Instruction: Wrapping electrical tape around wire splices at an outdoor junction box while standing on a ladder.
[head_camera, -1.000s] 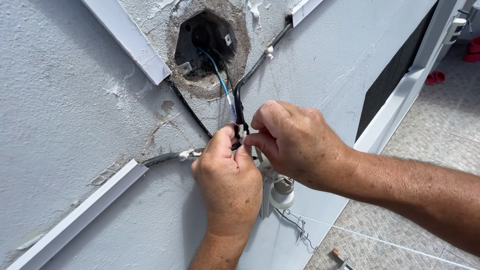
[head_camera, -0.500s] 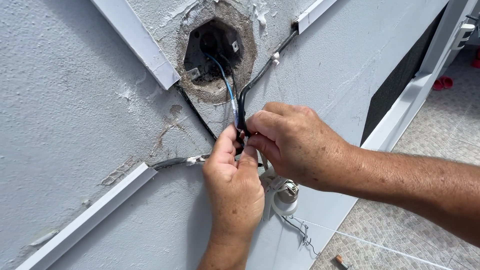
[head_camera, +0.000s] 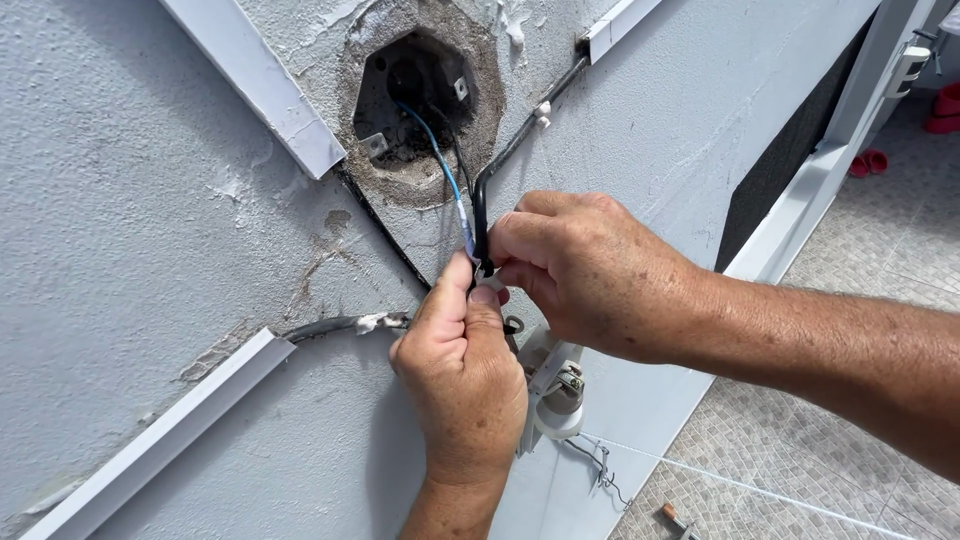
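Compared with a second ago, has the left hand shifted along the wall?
Cannot tell. The left hand sits about as far below the wall hole as before, fingers pinching the wires; only the camera view seems to have shifted.

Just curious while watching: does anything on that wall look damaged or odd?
Yes. The plaster around the wall box is chipped to a rough, bare ring, paint flakes beside it, and wires hang loose from the hole.
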